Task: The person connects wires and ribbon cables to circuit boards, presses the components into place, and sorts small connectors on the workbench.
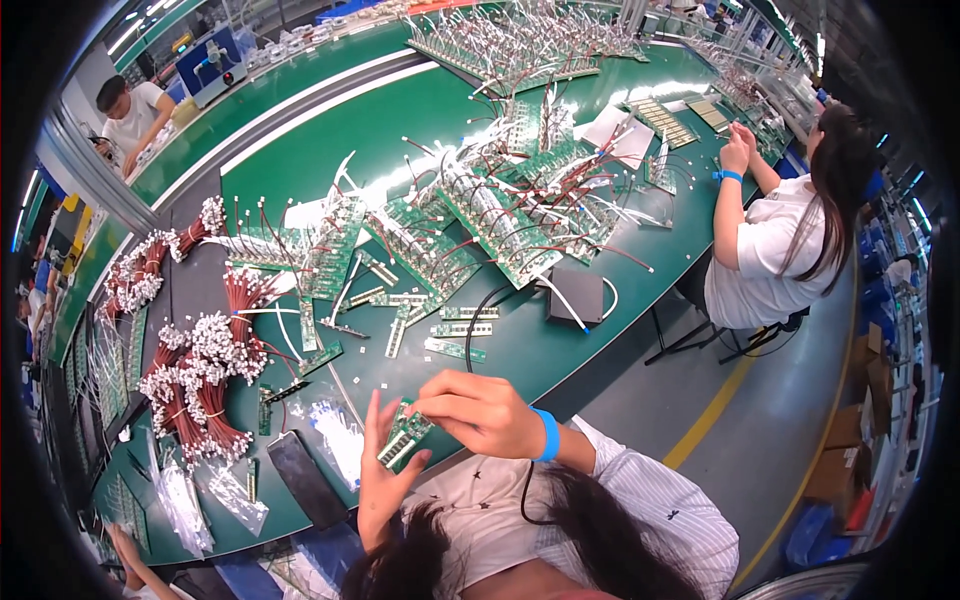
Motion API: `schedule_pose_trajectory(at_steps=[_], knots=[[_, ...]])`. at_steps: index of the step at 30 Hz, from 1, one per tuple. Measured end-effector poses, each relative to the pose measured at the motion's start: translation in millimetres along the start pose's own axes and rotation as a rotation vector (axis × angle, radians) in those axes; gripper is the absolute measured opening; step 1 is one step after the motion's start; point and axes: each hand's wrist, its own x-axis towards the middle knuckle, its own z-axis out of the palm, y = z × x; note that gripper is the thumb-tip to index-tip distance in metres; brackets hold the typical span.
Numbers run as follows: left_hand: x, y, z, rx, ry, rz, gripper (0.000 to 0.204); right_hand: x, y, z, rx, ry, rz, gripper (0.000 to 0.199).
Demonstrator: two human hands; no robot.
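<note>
Near the table's front edge, my left hand (380, 480) holds a small green circuit board (404, 442) between its thumb and fingers. The board is tilted, with a row of dark parts along its face. My right hand (485, 412), with a blue band at the wrist, is closed with its fingertips on the board's upper end. Whether those fingertips also pinch a smaller part is hidden. Just beyond my hands lie several loose narrow circuit boards (466, 329). A dark flat phone-like slab (305, 480) lies left of my left hand.
Bundles of red-brown wires with white connectors (205, 385) lie at the left, beside clear plastic bags (182, 505). Wired circuit board panels (500, 225) pile up across the green table (560, 345). A black box (576, 298) sits near the edge. A co-worker (780, 235) sits at the right.
</note>
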Motion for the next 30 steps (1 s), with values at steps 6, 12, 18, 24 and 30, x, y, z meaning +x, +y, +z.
schedule_pose_trajectory(at_steps=[6, 12, 18, 24, 30], knots=[[2, 17, 9, 0.51, 0.276, 0.55, 0.063, -3, 5, -4, -0.034, -0.053, -0.022, 0.026], [-2, 21, 13, 0.484, 0.357, 0.599, 0.036, -1, 8, -5, 0.009, -0.091, 0.058, 0.024], [-14, 11, 2, 0.358, 0.341, 0.666, 0.031, 12, -9, 6, -0.055, -0.165, 0.157, 0.023], [-42, 2, 8, 0.327, 0.557, 0.728, 0.032, 24, -26, 33, 0.03, -0.335, 0.1, 0.023], [-79, -1, -15, 0.251, 0.738, 0.643, 0.03, 58, -35, 43, 0.106, -0.14, 0.13, 0.059]])
